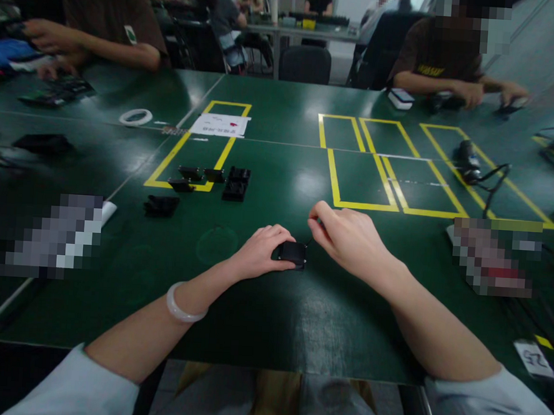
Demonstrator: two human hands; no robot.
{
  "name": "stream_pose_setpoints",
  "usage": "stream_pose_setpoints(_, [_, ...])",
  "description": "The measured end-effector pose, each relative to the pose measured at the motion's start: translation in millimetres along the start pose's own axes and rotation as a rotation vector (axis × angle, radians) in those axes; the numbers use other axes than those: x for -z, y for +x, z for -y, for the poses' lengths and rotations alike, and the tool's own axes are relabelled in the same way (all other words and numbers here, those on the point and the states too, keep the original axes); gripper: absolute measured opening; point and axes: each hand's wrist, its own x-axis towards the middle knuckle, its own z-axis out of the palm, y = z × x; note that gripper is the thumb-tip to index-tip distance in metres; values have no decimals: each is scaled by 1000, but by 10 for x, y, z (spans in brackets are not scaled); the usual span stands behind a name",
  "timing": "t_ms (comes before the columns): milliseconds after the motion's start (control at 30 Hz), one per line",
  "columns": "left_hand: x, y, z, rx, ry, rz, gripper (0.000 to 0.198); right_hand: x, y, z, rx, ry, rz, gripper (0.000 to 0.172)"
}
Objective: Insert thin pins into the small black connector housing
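My left hand is curled around a small black block-shaped part and holds it down on the green table. A pale bangle sits on that wrist. My right hand hovers just to the right of the part, its thumb and forefinger pinched together on something thin that I cannot make out, close to the part's upper right corner. Both forearms reach in from the near edge.
Several black parts lie at the left inside and beside a yellow-taped rectangle, with a white paper and a tape ring. More yellow boxes lie right, with an electric screwdriver. Other people sit around the table.
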Motion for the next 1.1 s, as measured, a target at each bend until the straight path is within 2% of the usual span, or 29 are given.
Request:
stream_pose_setpoints(100, [1,1,-3,7,-3,4,39,0,10,-11,-15,-47,28,35])
stream_pose_setpoints(267, [1,-1,-14,13,-7,1,38,8,9,-3,-27,-38,40,34])
stream_pose_setpoints(533, [0,0,-10,16,-12,3,38,13,-10,-15,6,61,-14,27])
stream_pose_setpoints(700, [6,4,-19,12,-12,-3,39,12,-6,-18,-12,-7,22,35])
stream_pose_setpoints(933, [-8,-3,5,17,-7,-4,39,17,-14,0,18,47,-18,25])
stream_pose_setpoints(1100, [-12,-1,8,6,2,-4,40,23,-16,-20,20,16,14,32])
